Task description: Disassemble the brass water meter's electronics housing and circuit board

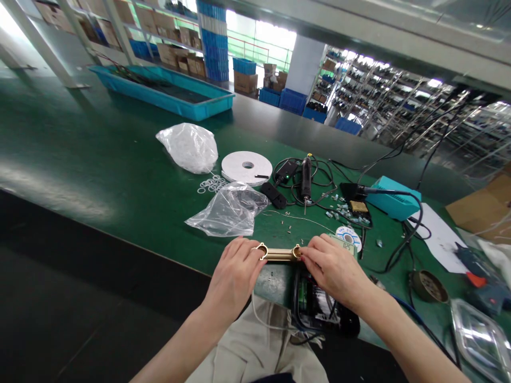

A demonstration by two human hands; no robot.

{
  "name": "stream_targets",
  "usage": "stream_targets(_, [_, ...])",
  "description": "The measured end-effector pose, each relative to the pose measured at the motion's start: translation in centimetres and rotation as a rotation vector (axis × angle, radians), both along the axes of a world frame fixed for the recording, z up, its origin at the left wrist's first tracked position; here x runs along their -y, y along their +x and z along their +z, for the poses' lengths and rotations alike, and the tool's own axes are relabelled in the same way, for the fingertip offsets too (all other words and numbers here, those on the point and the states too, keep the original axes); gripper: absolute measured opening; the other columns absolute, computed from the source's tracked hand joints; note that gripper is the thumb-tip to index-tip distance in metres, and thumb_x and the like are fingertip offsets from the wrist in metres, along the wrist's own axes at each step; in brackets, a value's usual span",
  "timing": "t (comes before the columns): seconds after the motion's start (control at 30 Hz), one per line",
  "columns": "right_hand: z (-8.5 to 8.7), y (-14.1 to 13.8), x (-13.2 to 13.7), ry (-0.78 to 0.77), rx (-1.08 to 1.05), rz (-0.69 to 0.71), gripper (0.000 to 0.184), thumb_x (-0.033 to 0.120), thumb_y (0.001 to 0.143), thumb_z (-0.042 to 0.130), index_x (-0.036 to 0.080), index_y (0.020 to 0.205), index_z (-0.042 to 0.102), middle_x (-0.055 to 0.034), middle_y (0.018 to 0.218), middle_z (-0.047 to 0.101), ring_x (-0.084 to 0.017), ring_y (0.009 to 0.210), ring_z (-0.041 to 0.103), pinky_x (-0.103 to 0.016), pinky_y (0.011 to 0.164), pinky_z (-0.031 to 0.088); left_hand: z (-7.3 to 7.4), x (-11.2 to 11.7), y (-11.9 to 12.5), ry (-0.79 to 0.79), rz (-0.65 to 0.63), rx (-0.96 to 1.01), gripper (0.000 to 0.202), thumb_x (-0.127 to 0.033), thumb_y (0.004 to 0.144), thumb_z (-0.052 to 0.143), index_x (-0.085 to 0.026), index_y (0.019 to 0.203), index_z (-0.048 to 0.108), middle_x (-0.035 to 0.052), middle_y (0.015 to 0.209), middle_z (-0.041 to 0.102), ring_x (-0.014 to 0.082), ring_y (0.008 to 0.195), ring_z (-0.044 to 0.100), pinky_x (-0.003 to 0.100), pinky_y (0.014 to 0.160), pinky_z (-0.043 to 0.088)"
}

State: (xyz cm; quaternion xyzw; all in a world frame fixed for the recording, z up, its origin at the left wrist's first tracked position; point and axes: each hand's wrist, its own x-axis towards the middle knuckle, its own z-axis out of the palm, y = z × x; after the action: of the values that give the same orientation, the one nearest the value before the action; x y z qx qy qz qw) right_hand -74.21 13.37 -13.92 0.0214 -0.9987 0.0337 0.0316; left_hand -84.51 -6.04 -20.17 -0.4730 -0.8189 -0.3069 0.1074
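Observation:
Between my hands is a gold-coloured metal bar with a ring at each end [280, 255], level above the front edge of the green workbench. My left hand [236, 268] pinches the left ring end between thumb and fingers. At the other end, my right hand [329, 263] has its fingers closed on the right ring. Below the right hand sits an open black case [325, 308] with a green circuit board and wires inside. Partly behind that hand are a small digital display [344, 244] and a solder wire spool [348, 238]. Tiny screws lie just beyond the bar.
Beyond my hands lie clear plastic bags [229, 210], white rings [212, 184], a white tape roll [246, 167] and an electric screwdriver [306, 178] with coiled cable. To the right stand a teal soldering station [394, 198], a round tin [430, 286] and a clear tray [481, 340]. A blue tray [199, 110] stands far left.

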Motion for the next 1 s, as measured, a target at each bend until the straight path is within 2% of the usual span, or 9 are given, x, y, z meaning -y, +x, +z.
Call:
stream_targets(0.23, [-0.6,0.1,0.4,0.059,0.055,-0.01,0.025,0.021,0.093,0.039,0.017,0.098,0.063,-0.0065,0.083,0.058,-0.019,0.079,0.045,-0.031,0.068,0.037,-0.1,-0.1,0.2,0.002,0.028,-0.071,0.014,-0.016,0.089,0.053,-0.016,0.103,0.059,0.0052,0.103,0.061,0.0211,0.1,0.053,0.045,0.101,0.039])
stream_targets(0.37, [0.1,0.8,-0.1,-0.026,0.005,-0.035,0.028,0.021,0.094,0.037,0.017,0.104,0.063,-0.008,0.087,0.059,-0.019,0.081,0.049,-0.032,0.072,0.043,0.1,0.0,0.5,-0.008,0.025,-0.076,0.016,-0.017,0.09,0.052,-0.016,0.105,0.058,0.006,0.105,0.06,0.0222,0.102,0.053,0.045,0.1,0.04])
stream_targets(0.5, [1.1,3.4,-2.3,-0.182,-0.207,-0.158,0.027,0.023,0.092,0.041,0.016,0.108,0.062,-0.0083,0.095,0.061,-0.017,0.091,0.054,-0.032,0.083,0.046,0.2,0.6,1.0,0.046,0.017,-0.118,0.022,-0.016,0.089,0.054,-0.017,0.112,0.056,0.0074,0.111,0.059,0.0239,0.108,0.05,0.044,0.098,0.042])
stream_targets(0.6, [1.2,6.0,-4.0,-0.233,-0.303,-0.29,0.024,0.023,0.091,0.045,0.017,0.106,0.063,-0.0067,0.095,0.062,-0.016,0.092,0.055,-0.031,0.082,0.046,0.2,1.1,1.2,0.069,-0.001,-0.154,0.024,-0.014,0.088,0.055,-0.015,0.112,0.056,0.0084,0.112,0.058,0.0237,0.108,0.051,0.043,0.099,0.042])
stream_targets(0.83, [-0.9,10.7,-5.7,-0.265,-0.22,-0.476,0.024,0.027,0.091,0.045,0.019,0.103,0.064,-0.0051,0.091,0.063,-0.016,0.085,0.057,-0.03,0.077,0.046,0.2,1.0,1.4,0.071,-0.033,-0.176,0.025,-0.015,0.088,0.056,-0.016,0.113,0.056,0.0079,0.111,0.059,0.0228,0.106,0.052,0.042,0.099,0.043])
stream_targets(1.0, [-2.3,13.7,-7.1,-0.218,-0.168,-0.624,0.024,0.032,0.089,0.045,0.019,0.097,0.064,-0.0071,0.094,0.064,-0.019,0.088,0.059,-0.032,0.076,0.046,-0.1,0.8,1.7,0.082,-0.04,-0.165,0.024,-0.019,0.089,0.056,-0.019,0.112,0.057,0.0072,0.112,0.06,0.0238,0.105,0.054,0.045,0.099,0.042])
